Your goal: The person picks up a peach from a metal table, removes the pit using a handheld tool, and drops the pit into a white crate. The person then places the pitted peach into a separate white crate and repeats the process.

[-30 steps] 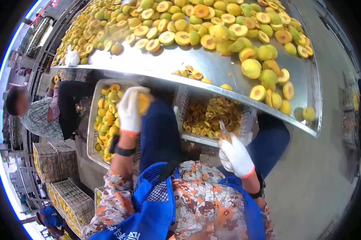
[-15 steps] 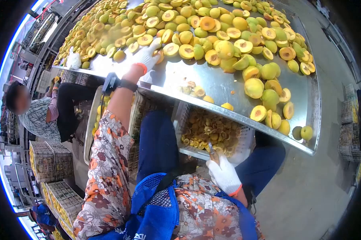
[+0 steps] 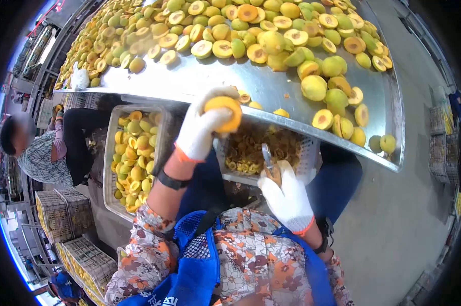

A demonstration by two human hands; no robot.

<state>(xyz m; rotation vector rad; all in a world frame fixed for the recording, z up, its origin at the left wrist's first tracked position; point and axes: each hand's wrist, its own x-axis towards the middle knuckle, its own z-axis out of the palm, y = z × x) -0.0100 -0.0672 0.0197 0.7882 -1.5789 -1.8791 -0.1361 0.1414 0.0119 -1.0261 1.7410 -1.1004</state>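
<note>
My gloved left hand (image 3: 200,127) is closed around a yellow peach half (image 3: 226,109), held in the air just off the front edge of the metal table (image 3: 164,82). In my gloved right hand (image 3: 287,199) is a wooden-handled pitting knife (image 3: 267,157), its metal end pointing up and away from me. Below it, between my knees, a light plastic crate (image 3: 312,162) contains brownish-yellow fruit scraps (image 3: 243,153). Many halved peaches (image 3: 220,31) are heaped across the table, cut faces showing on some.
To my left stands a crate (image 3: 108,173) of peach halves. A white bundle (image 3: 80,77) lies at the table's left edge. Another person (image 3: 41,153) sits farther left, near stacked crates (image 3: 64,214). The table's raised metal rim (image 3: 400,127) runs along the right.
My left hand has come back from the heap toward me, bringing a peach half over the table's edge. My right hand with the knife has risen slightly. The left crate is now uncovered.
</note>
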